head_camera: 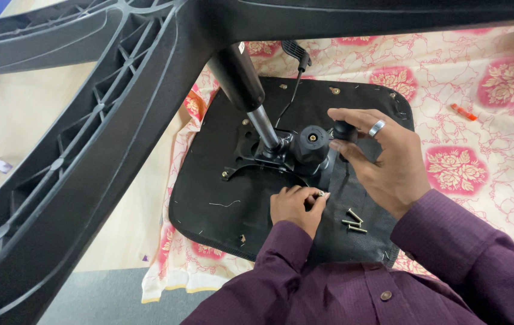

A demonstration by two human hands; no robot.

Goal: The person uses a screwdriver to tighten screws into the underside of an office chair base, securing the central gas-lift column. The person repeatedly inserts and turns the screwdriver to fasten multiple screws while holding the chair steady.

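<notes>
Two hands (296,207) (383,159) mid-seat (208,204), loose screws (354,221) between, edges clear

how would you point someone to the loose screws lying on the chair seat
Start at the upturned black seat lying on the pink floral cloth. Near its front edge, just right of the left hand and under the right hand, lie the loose screws. They are small, pale metal and clustered, unlike fittings fixed in the seat.

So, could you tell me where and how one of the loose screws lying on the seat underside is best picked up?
Pinch a loose screw across its shank, coming straight down from above. The screws lie flat on the black seat underside with bare fabric around them, right of the left hand and below the right hand.
</notes>
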